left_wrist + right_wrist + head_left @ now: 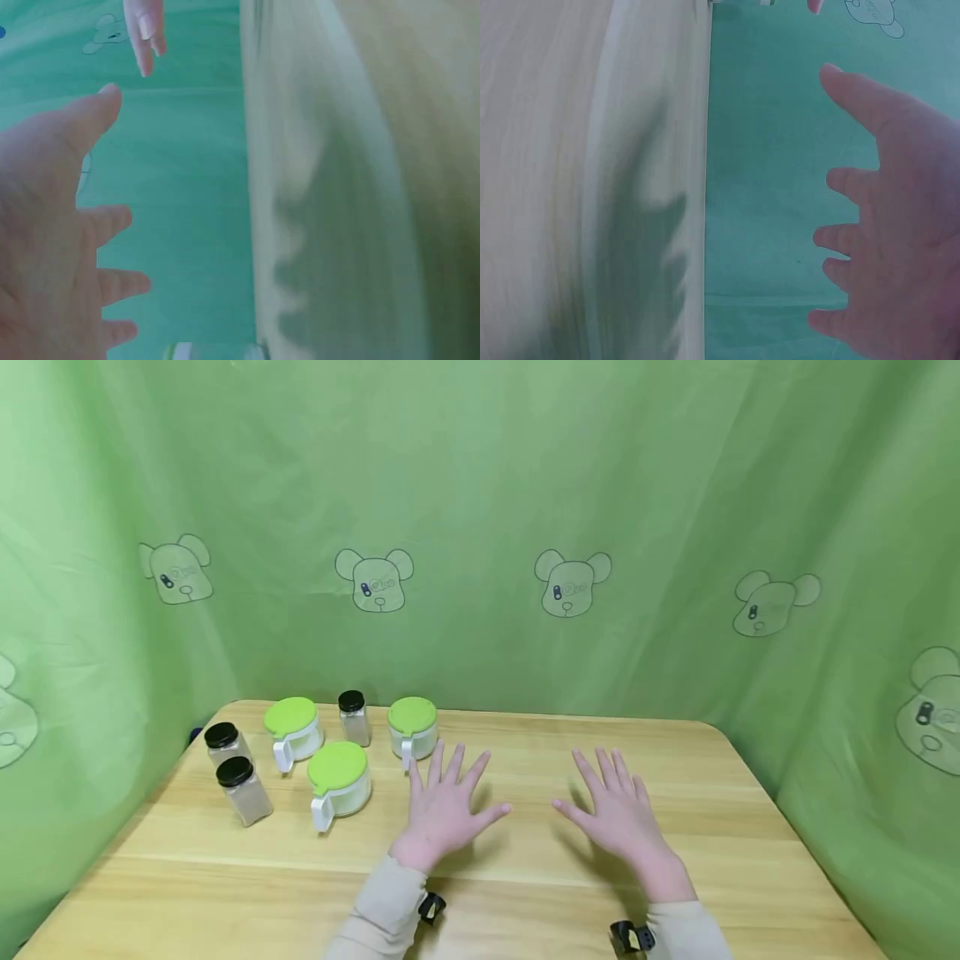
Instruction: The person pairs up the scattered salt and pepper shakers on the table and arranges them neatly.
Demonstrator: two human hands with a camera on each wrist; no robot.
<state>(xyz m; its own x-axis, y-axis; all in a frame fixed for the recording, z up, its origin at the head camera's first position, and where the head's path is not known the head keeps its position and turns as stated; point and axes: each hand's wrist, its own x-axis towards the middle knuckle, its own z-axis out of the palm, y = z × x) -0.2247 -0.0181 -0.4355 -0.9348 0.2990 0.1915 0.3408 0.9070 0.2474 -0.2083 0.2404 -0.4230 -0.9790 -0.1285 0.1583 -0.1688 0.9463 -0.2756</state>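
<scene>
My left hand (445,810) hovers over the table with its fingers spread and holds nothing. My right hand (619,814) is held the same way to its right, palm down above the wood, also bare of any object. Nearest the left hand are a green-lidded jar (412,728) with a white handle, just beyond its fingertips, and a second green-lidded jar (339,781) to its left. A third such jar (293,731) stands farther back. In the left wrist view the left palm (45,232) shows its fingers apart; the right wrist view shows the right palm (922,225) likewise.
Black-capped shakers stand on the left of the wooden table (525,910): one at the back (354,718), one at the left edge (227,743), and one in front of that (244,791). A green curtain (480,485) with bear-face prints surrounds the table's back and sides.
</scene>
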